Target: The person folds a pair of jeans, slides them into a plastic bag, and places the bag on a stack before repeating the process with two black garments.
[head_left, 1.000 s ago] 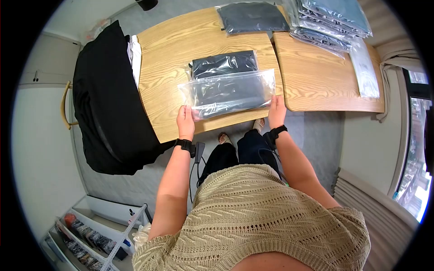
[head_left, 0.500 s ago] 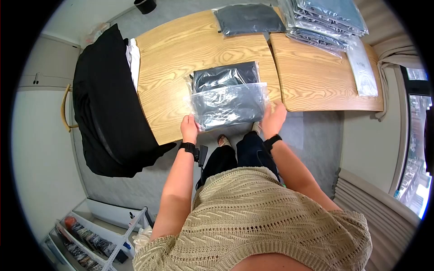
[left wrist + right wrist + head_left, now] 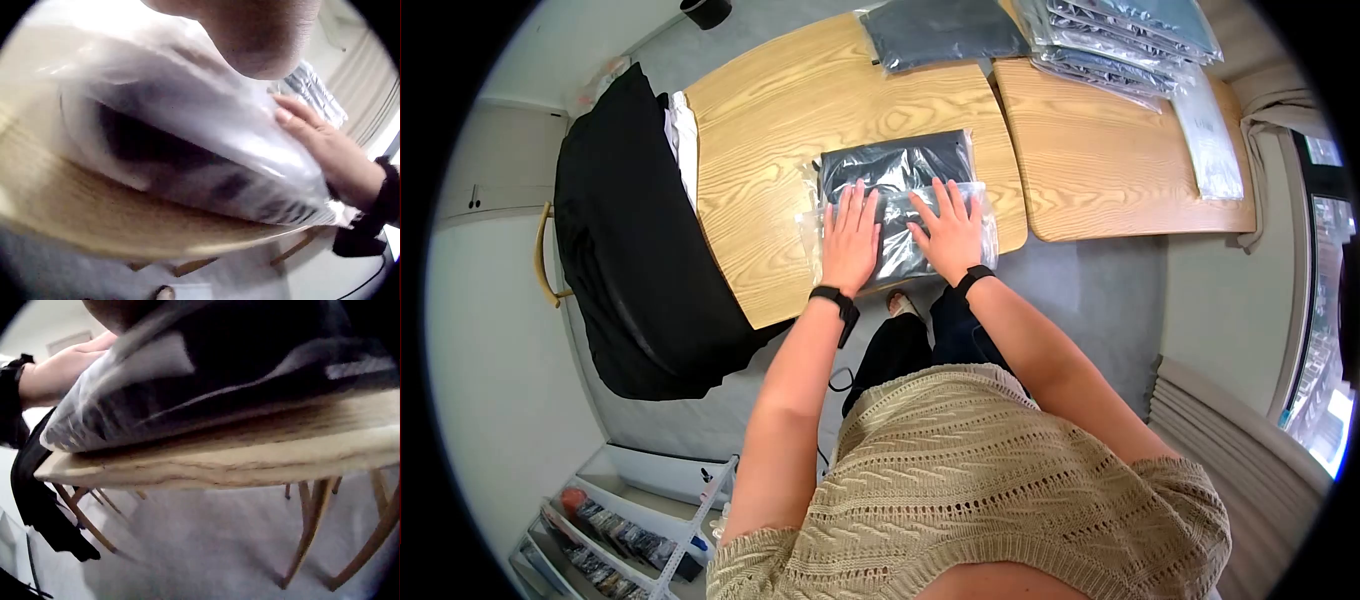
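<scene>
A clear plastic bag with a folded black garment inside lies near the front edge of the wooden table. Its near part is covered by a cloudy plastic layer. Spread across the left half of it is my left hand, fingers straight and pointing away from me. My right hand lies on the right half, fingers straight and fanned. Seen from the left wrist, the bag bulges softly above the tabletop. From the right wrist, its near side runs along the table edge.
A large black cloth drapes over the left side beside a white item. Another bagged dark garment lies at the back. A stack of bagged garments and a flat plastic packet rest on the right table.
Both hands have let go of the bag's near corners and moved inward onto its top, fingers now straight. The cloudy layer has come down over the near part of the bag.
</scene>
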Demonstrator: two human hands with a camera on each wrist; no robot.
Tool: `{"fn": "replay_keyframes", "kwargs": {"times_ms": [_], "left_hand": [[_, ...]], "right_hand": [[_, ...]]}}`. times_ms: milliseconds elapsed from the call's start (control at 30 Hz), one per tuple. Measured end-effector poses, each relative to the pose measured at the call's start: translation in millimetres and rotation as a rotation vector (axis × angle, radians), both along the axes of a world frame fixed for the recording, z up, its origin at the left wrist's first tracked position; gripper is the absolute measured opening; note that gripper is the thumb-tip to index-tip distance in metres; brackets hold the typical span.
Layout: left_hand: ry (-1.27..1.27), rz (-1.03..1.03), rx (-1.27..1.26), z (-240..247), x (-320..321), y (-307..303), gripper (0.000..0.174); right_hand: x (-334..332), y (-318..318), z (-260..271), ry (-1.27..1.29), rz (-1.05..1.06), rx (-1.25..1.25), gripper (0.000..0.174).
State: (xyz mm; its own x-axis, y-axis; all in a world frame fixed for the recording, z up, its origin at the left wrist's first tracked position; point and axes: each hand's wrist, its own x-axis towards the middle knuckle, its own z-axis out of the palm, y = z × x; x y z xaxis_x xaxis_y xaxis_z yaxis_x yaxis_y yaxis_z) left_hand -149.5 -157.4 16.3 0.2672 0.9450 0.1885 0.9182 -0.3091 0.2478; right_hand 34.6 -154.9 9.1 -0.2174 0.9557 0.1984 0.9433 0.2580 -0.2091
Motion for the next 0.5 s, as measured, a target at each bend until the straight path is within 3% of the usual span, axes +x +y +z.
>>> {"fn": "replay_keyframes", "kwargs": {"times_ms": [100, 500], "left_hand": [[0.189, -0.046, 0.013, -2, -2, 28, 0.059], [0.113, -0.080, -0.173, -17, -6, 49, 0.063]], "right_hand": [[3, 9, 3, -0.048, 0.001, 0.033, 0.051], [9, 28, 0, 0.005, 0.072, -0.144, 0.051]]}}
